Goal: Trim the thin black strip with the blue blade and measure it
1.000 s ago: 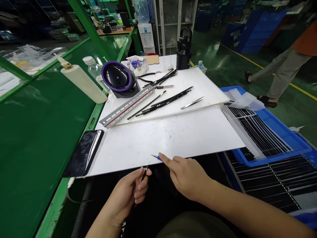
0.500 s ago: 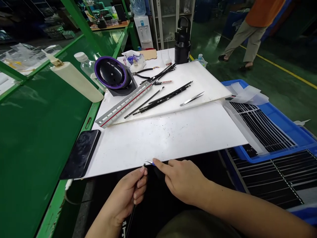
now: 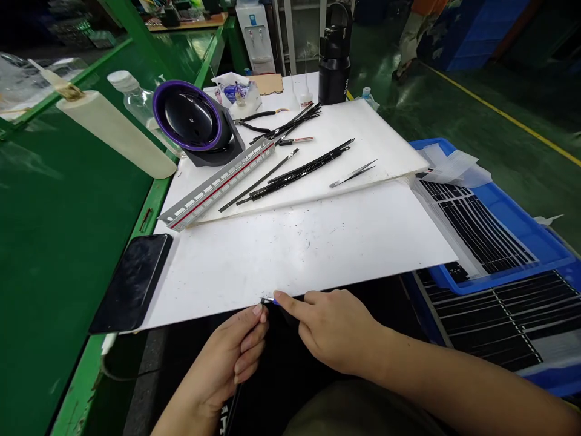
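From where I stand, the left hand [image 3: 240, 345] of the seated person is pinching a narrow black strip [image 3: 262, 302] between thumb and forefinger, with the other fingers curled below; a short end of the strip comes out above the fingertips, at the near edge of the white table [image 3: 218, 272]. The right hand [image 3: 336, 327] is mostly closed around a thin tool [image 3: 275, 301] with a blue part, its forefinger stretched forward along it. The tool's tip is at the end of the strip, but I cannot tell whether the two are touching. Beyond the hands, a wide white stretch of the table, with small dark specks, reaches to the front edge of the foam sheet [image 3: 390, 139]. On this sheet lie a bundle of black strips [image 3: 299, 172] and a pair of tweezers [image 3: 353, 174], well apart from the hands. At the left, the phone [image 3: 131, 281] lies along the side edge, near the green partition [image 3: 54, 254]. At the right, past the table's corner, is a blue tray [image 3: 494, 281].
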The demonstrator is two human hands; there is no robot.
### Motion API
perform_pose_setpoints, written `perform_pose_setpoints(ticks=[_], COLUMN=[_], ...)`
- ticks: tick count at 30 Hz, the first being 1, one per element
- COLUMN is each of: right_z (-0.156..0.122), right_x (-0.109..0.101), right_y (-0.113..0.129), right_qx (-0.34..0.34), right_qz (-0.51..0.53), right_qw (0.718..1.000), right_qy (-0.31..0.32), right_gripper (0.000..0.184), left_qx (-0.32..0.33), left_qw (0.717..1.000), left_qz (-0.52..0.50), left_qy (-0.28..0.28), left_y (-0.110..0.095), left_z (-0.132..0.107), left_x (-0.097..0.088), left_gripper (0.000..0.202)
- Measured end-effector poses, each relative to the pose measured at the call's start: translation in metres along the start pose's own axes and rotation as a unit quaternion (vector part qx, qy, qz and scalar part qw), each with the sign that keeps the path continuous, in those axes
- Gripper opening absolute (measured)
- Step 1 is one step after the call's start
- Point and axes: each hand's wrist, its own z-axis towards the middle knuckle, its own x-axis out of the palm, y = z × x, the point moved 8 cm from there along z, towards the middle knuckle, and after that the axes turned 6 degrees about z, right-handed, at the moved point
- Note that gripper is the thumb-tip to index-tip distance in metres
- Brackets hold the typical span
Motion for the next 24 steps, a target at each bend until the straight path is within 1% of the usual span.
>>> perform_pose_setpoints(ticks=[5, 9, 17, 24], right_z=[0.0003, 0.0011, 0.004, 0.0041], right_x=[0.0023, 0.0037, 0.0043, 0.0021], right_y=[0.0007, -0.0001, -0.0034, -0.0025], right_qx=[0.0, 0.005, 0.0, 0.003], right_qz=[-0.011, -0.017, 0.03, 0.039], right_qw=[1.0, 1.0, 0.999, 0.999], right_qy=[0.01, 0.014, 0.024, 0.025], right_gripper=[0.053, 0.053, 0.054, 0.055], left_qx=[0.007, 0.006, 0.012, 0.013], left_qw=[1.0, 1.0, 1.0, 1.0], left_qz=[0.002, 0.0, 0.007, 0.008], left_qy=[-0.013, -0.011, -0.003, 0.0], left_y=[-0.0006, 0.0002, -0.0007, -0.0011], left_z=[-0.0014, -0.0004, -0.0001, 0.0006], left_x=[0.0003, 0.0012, 0.0007, 0.0023], left_gripper=[0.041, 0.041, 0.038, 0.04])
